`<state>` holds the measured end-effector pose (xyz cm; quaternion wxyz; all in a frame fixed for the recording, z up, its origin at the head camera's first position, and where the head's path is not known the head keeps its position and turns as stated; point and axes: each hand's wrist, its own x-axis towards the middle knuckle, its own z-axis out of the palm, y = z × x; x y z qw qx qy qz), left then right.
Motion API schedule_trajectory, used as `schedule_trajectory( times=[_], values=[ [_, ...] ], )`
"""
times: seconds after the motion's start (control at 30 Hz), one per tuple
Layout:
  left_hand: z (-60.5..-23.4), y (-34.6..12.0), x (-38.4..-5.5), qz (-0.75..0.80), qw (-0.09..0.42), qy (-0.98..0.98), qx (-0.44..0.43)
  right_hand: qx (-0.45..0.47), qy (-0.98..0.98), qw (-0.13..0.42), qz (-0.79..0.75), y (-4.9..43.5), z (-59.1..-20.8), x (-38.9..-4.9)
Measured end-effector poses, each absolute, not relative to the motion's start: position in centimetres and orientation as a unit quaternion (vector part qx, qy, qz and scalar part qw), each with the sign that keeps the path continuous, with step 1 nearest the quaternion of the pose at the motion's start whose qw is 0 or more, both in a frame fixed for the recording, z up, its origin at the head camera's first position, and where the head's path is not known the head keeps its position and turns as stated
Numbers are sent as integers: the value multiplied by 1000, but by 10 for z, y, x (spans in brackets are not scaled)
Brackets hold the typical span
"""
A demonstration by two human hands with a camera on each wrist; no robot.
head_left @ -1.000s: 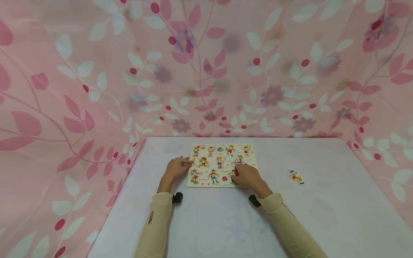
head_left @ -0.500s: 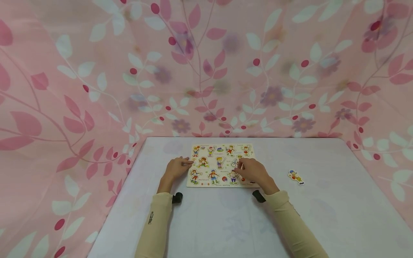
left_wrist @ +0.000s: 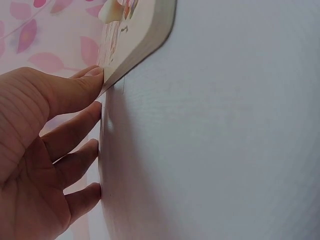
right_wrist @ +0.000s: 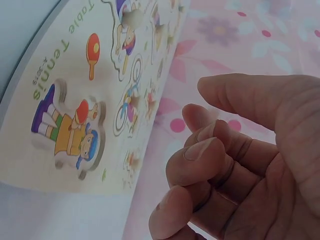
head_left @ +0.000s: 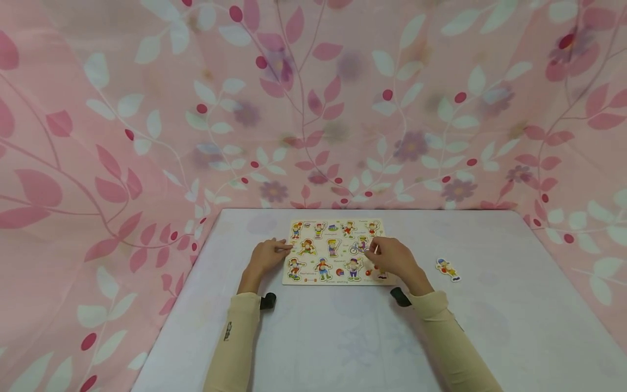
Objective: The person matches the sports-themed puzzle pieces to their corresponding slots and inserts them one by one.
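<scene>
A wooden picture puzzle board (head_left: 311,265) lies on the table, holding several cut-out child figures in sports poses, with small knobs. My left hand (head_left: 266,254) is at its left edge; in the left wrist view the thumb (left_wrist: 82,92) touches the board's edge and the other fingertips touch the table. Over the board's right side hovers my right hand (head_left: 394,260), fingers loosely bent, holding nothing. The right wrist view shows a figure-shaped recess (right_wrist: 75,137) with a printed picture, beside the words "Table Tennis". A loose puzzle piece (head_left: 448,269), a blue-capped child, lies right of the board.
The table (head_left: 333,337) wears a pale cloth. Behind it and along the sides hangs a pink floral curtain (head_left: 313,109). Dark wrist devices sit at both cuffs, near the board's front edge.
My right hand has moved right and lifted off the board's lower right part, uncovering the baseball and bicycle figures. The left hand has stayed at the board's edge.
</scene>
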<state>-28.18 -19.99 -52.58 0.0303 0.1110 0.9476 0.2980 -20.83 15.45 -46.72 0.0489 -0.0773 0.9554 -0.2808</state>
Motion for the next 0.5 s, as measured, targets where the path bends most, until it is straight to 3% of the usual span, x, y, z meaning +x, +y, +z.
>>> schedule_trajectory(
  times=[0.5],
  values=[
    [-525, -200, -282, 297, 29, 948, 113, -52, 960, 51, -271, 178, -467, -205]
  ],
)
